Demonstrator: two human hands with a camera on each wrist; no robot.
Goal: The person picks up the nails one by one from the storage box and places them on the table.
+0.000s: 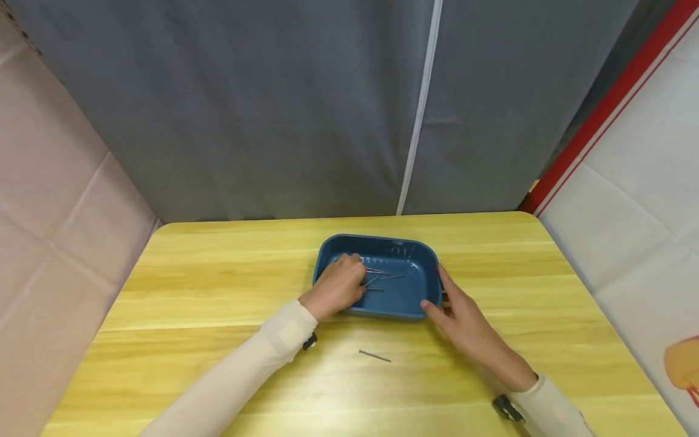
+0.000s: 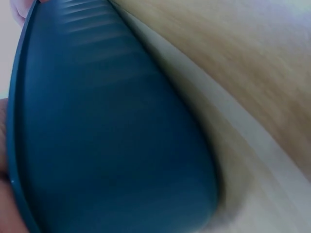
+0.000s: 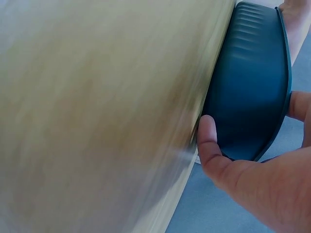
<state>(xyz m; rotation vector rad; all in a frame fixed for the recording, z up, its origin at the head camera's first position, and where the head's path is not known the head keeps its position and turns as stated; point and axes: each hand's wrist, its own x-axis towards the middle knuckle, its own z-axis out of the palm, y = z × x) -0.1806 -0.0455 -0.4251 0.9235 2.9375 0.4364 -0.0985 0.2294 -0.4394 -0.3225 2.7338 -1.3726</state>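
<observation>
The left hand [image 1: 338, 285] reaches into the dark blue rectangular plastic tray [image 1: 406, 303] on the yellow wooden table [image 1: 218, 285], its curled grip over thin steel nails [image 1: 384, 276] (whether pinching one, I cannot tell). The right hand [image 1: 464, 321] clasps the tray's near right corner between thumb and fingers. The nails look light, stiff and slippery, best pinched mid-shaft; the tray is probably light and rigid.

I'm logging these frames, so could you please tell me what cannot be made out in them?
- Head view: left hand covers its fingertips, so its grip on the nails is unclear.
- Nail count: too small.
- Wrist views: blue tray wall hides its inside; table blurred.
</observation>
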